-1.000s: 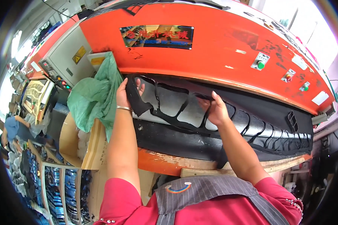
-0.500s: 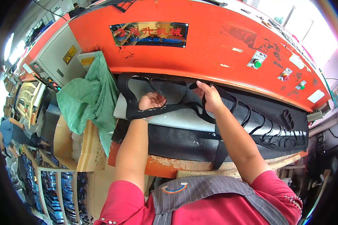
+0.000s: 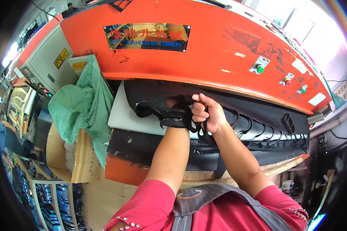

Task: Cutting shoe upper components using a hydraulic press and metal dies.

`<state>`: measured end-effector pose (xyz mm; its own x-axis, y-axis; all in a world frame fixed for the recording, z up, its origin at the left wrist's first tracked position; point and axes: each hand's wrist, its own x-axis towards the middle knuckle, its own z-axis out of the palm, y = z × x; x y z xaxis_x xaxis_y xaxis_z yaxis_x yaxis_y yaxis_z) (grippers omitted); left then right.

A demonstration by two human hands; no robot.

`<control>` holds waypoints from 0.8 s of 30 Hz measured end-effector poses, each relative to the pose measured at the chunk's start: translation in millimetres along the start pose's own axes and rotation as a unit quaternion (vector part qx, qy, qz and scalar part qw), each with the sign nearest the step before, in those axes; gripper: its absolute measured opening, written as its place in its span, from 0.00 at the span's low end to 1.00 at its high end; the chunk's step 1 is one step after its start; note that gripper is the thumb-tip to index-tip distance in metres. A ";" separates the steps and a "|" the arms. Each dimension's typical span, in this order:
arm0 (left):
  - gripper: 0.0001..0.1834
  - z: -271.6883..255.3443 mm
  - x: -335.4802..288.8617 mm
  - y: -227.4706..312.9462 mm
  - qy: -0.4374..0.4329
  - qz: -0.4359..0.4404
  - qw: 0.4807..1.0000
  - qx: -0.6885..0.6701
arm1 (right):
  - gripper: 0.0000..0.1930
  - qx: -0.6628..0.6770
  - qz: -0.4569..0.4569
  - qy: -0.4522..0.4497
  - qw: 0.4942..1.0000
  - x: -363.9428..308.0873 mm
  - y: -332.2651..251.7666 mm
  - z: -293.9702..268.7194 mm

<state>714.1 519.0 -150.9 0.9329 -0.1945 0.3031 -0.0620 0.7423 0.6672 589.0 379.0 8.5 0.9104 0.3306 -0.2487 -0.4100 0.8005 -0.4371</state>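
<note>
A thin black sheet (image 3: 148,94), cut into strips and open loops, lies on a pale board (image 3: 118,109) on the machine's bed. My right hand (image 3: 210,116) is closed, its curled fingers gripping the gathered black strips. Close beside it, my left hand (image 3: 172,102) is mostly covered by bunched black material, which drapes over the wrist; its fingers are hidden. Further right, the cut strips still stretch in a row of curved ribs (image 3: 254,129). A small black piece with slots (image 3: 288,123) lies at the right end.
Behind the bed rises an orange machine front (image 3: 204,57) with green and red push buttons (image 3: 287,82). A green cloth (image 3: 81,106) hangs at the left above an open cardboard box (image 3: 81,158). Shelves with blue and dark parts (image 3: 46,200) stand lower left.
My left hand has moved right, close to my right hand, and is now covered by black material. The sheet's left part has been drawn together and bunched toward the middle.
</note>
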 end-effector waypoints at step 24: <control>0.20 -58.9 -53.4 167.6 0.404 -0.114 0.897 0.137 | 0.14 -0.079 0.053 0.054 0.994 -27.1 16.4 -13.5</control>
<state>674.8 691.5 -95.4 0.8778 0.2892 -0.3818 0.1820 0.5359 0.8245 556.9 376.4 -3.6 0.8536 0.3471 -0.3885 -0.5153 0.6724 -0.5313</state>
